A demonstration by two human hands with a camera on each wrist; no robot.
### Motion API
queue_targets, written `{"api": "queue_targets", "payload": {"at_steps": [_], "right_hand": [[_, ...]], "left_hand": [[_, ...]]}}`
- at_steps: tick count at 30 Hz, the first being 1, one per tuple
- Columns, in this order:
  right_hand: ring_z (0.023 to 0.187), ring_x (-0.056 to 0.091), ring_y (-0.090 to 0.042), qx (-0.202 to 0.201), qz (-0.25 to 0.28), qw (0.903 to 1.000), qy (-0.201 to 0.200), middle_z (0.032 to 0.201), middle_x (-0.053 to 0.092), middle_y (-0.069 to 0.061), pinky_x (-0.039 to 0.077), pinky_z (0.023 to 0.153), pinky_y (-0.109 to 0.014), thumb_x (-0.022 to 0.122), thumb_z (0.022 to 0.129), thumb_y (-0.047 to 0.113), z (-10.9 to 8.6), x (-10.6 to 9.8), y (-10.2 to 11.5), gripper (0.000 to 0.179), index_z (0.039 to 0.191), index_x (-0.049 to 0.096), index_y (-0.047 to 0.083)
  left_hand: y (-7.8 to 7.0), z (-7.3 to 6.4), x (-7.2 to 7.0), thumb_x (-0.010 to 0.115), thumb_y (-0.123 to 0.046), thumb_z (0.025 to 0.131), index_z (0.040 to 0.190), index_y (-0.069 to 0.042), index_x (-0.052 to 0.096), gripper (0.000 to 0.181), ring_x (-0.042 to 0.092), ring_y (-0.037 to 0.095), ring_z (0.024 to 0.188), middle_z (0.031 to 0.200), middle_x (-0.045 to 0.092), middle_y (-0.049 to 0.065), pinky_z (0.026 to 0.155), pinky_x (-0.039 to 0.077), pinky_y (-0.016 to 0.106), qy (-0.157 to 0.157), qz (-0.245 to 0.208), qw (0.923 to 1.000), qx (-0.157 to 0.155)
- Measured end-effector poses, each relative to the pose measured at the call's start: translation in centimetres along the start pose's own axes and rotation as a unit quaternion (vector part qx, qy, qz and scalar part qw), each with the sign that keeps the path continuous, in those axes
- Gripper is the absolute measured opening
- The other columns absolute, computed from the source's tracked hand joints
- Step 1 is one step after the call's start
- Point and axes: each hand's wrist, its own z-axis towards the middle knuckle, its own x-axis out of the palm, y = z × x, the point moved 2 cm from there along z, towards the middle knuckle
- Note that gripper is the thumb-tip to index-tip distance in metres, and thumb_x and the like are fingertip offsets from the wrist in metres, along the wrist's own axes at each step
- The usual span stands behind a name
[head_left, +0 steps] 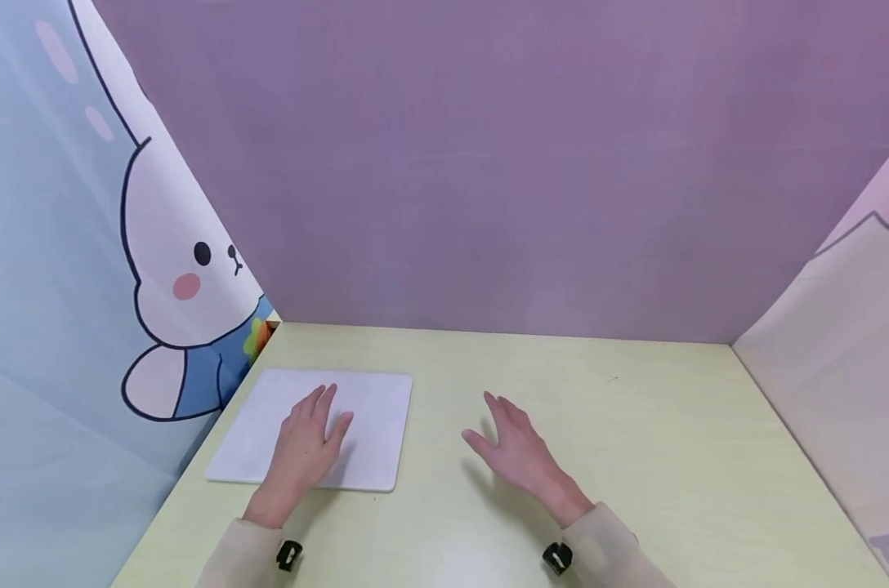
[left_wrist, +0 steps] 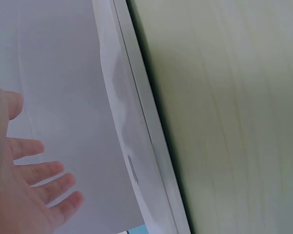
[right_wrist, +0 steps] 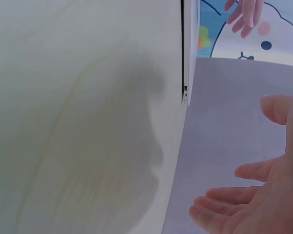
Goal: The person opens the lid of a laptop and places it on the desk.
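Left hand [head_left: 303, 451], right hand [head_left: 521, 459]: fingers loosely extended, both empty! Lower left, the flat white slab [head_left: 374, 433] looked stiff, probably slick, best gripped by opposite edges.

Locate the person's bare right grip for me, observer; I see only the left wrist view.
Observer: In the head view, the right grip is over the pale yellow-green wood-grain tabletop, to the right of the flat white rectangular slab.

Operator: Check the slab's thin edge for marks.

Observer: The right wrist view shows small dark marks on it near one corner, too small to identify.

Operator: Describe the picture beyond the slab's left side.

Observer: The head view shows a white cartoon rabbit on a light-blue panel.
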Motion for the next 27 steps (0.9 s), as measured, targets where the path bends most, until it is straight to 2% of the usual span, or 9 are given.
{"api": "queue_targets", "payload": {"at_steps": [7, 13, 19, 27], "right_hand": [[0.148, 0.030, -0.039, -0.001, 0.002, 1.0000, 0.007, 0.161, 0.032, -0.021, 0.033, 0.113, -0.062, 0.057, 0.098, 0.058, 0.4, 0.1, 0.8, 0.081, 0.160, 0.032, 0.013], [0.148, 0.030, -0.039, -0.010, -0.006, 0.9998, 0.016, 0.161, 0.032, -0.021, 0.033, 0.113, -0.062, 0.056, 0.099, 0.057, 1.0, 0.5, 1.5, 0.079, 0.160, 0.032, 0.012], [0.149, 0.029, -0.039, -0.015, -0.008, 0.9997, 0.020, 0.161, 0.032, -0.021, 0.034, 0.113, -0.061, 0.053, 0.099, 0.061, 1.4, 1.1, 2.0, 0.082, 0.160, 0.031, 0.011], [0.147, 0.032, -0.038, -0.011, 0.002, 0.9998, 0.018, 0.160, 0.035, -0.020, 0.035, 0.112, -0.061, 0.053, 0.098, 0.061, 1.4, 1.7, 2.4, 0.081, 0.159, 0.033, 0.012]], "left_hand": [[0.9, 0.4, -0.7, 0.050, -0.037, 0.107, 0.149, 0.007, 0.042, 0.061, 0.041, 0.052, 0.134, 0.148, 0.043, 0.034, 0.107, 0.034, 0.068, 0.014, -0.011, 0.9995, -0.027], [1.8, 0.5, -1.0, 0.050, -0.036, 0.107, 0.148, 0.007, 0.043, 0.060, 0.042, 0.053, 0.132, 0.147, 0.044, 0.033, 0.107, 0.034, 0.067, 0.005, -0.017, 0.9994, -0.029], [2.6, 0.5, -1.4, 0.049, -0.037, 0.107, 0.148, 0.007, 0.042, 0.060, 0.042, 0.052, 0.132, 0.146, 0.045, 0.033, 0.108, 0.032, 0.067, 0.000, -0.027, 0.9990, -0.035], [3.7, 0.3, -1.8, 0.049, -0.037, 0.108, 0.148, 0.006, 0.042, 0.060, 0.042, 0.052, 0.131, 0.146, 0.044, 0.033, 0.108, 0.033, 0.066, 0.004, -0.029, 0.9988, -0.038]]}}
